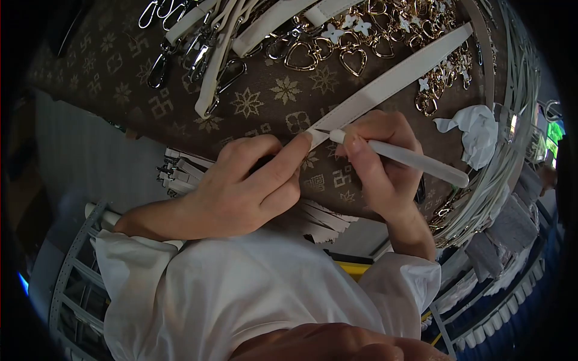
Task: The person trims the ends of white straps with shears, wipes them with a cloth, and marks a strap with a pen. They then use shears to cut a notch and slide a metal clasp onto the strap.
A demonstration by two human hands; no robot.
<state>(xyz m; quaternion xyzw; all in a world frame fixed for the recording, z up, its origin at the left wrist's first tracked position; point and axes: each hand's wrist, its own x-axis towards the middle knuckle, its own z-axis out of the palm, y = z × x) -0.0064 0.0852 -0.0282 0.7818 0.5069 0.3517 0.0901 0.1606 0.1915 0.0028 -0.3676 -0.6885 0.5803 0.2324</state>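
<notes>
The left hand (241, 188) pinches the strap (388, 83); the right hand (391, 186) grips the white tool (421, 162), tip (324, 131) at the strap, demanding steadiness.

The brown patterned cloth (135, 93) held gold heart clasps (342, 59), with silver clips (158, 71) and pale straps (265, 30) left of them.

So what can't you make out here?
All in the head view:
- Strap: its near end is hidden by the left hand.
- Tool: its tip is too small to tell whether it touches the strap; the right hand covers part of its handle.
- Left thumb: hidden behind the left hand.
- Silver clasps: some are cut off by the top edge.
</notes>
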